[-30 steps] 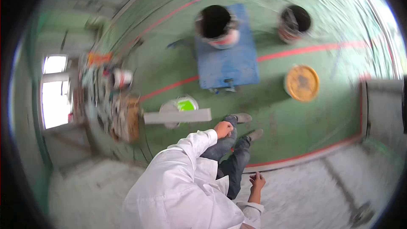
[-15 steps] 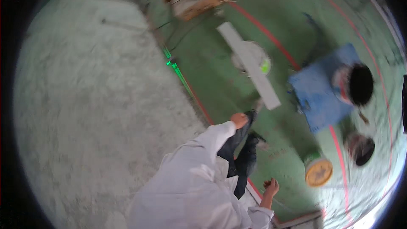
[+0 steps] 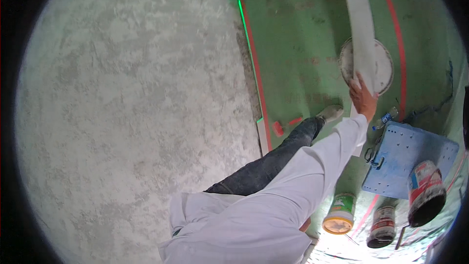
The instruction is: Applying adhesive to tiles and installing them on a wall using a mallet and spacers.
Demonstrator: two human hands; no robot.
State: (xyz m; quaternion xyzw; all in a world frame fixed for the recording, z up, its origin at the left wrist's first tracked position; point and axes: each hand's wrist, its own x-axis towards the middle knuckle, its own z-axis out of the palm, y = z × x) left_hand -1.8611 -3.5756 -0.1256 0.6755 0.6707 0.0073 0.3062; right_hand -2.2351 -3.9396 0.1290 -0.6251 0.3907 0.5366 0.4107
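A long flat white board [image 3: 362, 24] lies across a round whitish bucket [image 3: 384, 68] on the green floor. My left hand [image 3: 364, 99] is closed over the board near its lower half, with the fingers on its top face and edge. Below that hand, my white sleeve covers part of the board, and the lower end shows beside the sleeve. Only a small patch of my right hand or wrist [image 3: 306, 224] shows beneath my other arm; its fingers are hidden. My foot [image 3: 331, 113] rests on the floor to the left of the board.
A red-headed mallet-like tool [image 3: 278, 128] lies by the pale slab's edge. On the right are a plastic bottle [image 3: 388, 117], a blue platform [image 3: 398, 151], a dark-mouthed bucket [image 3: 425, 186], a smaller bucket [image 3: 383, 222] and a green tub [image 3: 343, 205]. A green laser line runs along the slab.
My left hand has moved from beside my knee onto the white board. My right hand has become mostly hidden under my body and sleeve. The view has turned.
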